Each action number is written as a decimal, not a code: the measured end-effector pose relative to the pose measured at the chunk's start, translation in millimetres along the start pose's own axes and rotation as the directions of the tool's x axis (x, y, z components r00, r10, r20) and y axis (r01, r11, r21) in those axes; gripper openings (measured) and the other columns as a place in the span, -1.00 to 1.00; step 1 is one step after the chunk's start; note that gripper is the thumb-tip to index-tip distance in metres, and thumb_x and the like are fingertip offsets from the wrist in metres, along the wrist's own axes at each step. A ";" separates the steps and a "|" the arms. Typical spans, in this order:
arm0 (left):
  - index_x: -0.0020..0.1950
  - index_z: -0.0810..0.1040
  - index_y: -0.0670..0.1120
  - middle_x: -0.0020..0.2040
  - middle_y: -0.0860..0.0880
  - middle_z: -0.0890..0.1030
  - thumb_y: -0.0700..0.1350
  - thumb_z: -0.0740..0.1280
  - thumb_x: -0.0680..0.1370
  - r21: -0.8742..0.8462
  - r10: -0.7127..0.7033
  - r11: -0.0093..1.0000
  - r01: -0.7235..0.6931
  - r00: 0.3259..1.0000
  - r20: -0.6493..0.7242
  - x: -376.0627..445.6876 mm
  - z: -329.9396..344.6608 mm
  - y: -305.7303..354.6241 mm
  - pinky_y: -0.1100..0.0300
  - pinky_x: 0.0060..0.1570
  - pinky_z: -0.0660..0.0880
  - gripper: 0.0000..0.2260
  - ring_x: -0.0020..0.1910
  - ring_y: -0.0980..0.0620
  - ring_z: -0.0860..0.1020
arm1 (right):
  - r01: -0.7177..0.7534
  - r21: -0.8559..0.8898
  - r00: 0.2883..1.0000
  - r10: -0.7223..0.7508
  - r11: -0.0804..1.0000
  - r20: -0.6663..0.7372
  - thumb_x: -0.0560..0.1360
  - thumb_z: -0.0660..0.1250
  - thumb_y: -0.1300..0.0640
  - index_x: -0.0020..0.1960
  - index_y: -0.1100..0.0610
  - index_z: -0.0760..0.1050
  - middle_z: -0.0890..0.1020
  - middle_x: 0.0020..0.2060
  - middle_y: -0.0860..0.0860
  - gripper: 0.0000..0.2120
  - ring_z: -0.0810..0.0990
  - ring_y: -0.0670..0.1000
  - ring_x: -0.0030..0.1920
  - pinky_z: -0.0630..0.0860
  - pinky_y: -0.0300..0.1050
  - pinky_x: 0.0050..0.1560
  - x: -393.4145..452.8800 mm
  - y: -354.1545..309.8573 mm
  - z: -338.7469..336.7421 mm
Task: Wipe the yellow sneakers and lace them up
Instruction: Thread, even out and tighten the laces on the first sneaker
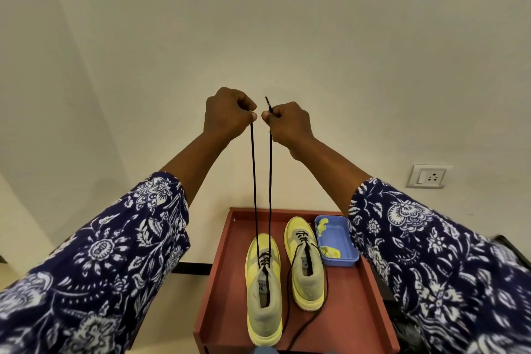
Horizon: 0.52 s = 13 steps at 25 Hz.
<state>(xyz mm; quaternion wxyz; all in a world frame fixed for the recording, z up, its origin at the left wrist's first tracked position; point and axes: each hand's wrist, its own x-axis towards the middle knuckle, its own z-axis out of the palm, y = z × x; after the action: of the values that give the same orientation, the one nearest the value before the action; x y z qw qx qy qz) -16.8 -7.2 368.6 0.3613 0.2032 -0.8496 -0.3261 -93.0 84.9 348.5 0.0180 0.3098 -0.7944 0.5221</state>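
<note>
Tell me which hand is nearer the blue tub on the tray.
The right hand, by a little. Both hands are raised high above the tray, each pinching a lace end; the right is more on the blue tub side, the left hand farther across.

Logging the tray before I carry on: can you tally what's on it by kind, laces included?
Yellow mesh sneakers: 2, left one, right one
Black cord shoelaces: 2, one pulled up taut in both hands, one trailing loose
Blue plastic rectangular tub: 1
Yellow crumpled cloth pieces in the tub: 2
Total: 7
</note>
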 end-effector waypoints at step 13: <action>-0.27 0.52 -0.08 -0.14 -0.09 0.60 -0.22 0.39 0.48 -0.355 -0.199 0.919 0.172 0.979 -0.042 -4.6 2.7 9.0 0.13 -0.12 0.57 -0.86 -0.27 0.02 0.59 | 0.073 0.043 0.984 -0.065 0.996 -0.163 0.43 0.40 0.23 -0.22 0.24 0.55 0.64 -0.24 0.14 -0.91 0.64 0.17 -0.14 0.59 0.09 -0.04 3.7 -13.8 -7.6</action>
<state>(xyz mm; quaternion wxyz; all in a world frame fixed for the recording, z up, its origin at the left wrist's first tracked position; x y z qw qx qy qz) -16.7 2.8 371.3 0.3917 0.2279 -0.7405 -0.4962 -91.2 85.9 364.5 0.0928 0.2943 -0.7661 0.5638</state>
